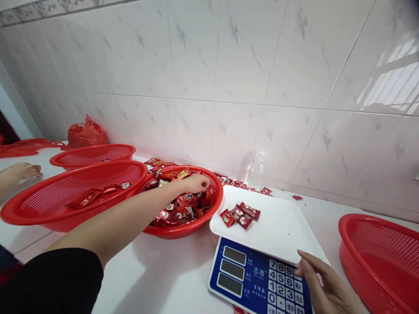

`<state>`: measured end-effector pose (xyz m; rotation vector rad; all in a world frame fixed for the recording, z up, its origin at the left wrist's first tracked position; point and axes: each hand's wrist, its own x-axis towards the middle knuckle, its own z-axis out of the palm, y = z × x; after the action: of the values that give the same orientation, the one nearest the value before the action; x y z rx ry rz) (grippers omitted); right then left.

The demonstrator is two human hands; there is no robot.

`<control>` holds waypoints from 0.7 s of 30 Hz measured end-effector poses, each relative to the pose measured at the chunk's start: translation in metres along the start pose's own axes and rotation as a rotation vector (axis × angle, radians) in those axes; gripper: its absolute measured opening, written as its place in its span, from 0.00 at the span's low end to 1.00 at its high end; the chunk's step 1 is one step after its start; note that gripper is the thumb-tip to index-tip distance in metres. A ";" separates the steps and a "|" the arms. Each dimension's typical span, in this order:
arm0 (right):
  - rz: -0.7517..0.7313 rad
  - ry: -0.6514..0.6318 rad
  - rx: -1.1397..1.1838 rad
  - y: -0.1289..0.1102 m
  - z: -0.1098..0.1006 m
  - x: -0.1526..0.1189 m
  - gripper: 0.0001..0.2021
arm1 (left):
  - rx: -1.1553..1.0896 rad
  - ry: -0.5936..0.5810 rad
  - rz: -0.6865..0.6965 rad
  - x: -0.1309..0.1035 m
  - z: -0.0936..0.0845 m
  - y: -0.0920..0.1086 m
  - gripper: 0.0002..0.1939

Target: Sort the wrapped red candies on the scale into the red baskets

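My left hand [196, 183] reaches into a red plastic basket [183, 231] heaped with wrapped snack packets [183, 213]. Its fingers are curled down at the basket's right side, and what they grip is hidden. Beside that basket stands a blue and white weighing scale [258, 279] with a white tray [278, 218] on top. Several small red packets [244, 213] lie together on the tray's left half. My right hand [322, 283] is at the tray's front right corner, above the keypad, with its index finger stretched out and nothing seen in it.
Two more red baskets [29, 211] [91, 150] stand at left, another [366, 248] at right. Loose packets [235, 181] and a clear plastic bottle [257, 170] sit along the tiled wall. A red plastic bag [87, 133] stands behind. Another person's hand [22, 171] shows at far left.
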<state>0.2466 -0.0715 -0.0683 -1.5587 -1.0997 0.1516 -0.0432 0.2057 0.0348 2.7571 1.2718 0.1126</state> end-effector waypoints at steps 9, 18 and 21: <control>-0.196 -0.067 0.053 0.021 -0.002 0.009 0.14 | 0.076 0.215 0.170 0.003 -0.033 0.059 0.12; -0.311 -0.057 -0.021 0.013 -0.004 0.012 0.10 | -0.081 -0.042 0.298 0.003 -0.011 0.119 0.21; -0.343 -0.053 -0.026 0.009 -0.004 0.013 0.09 | -0.143 -0.152 0.181 0.006 -0.001 0.118 0.34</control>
<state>0.2616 -0.0644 -0.0687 -1.3716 -1.3973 -0.0539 0.0495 0.1340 0.0506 2.6937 0.9386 0.0076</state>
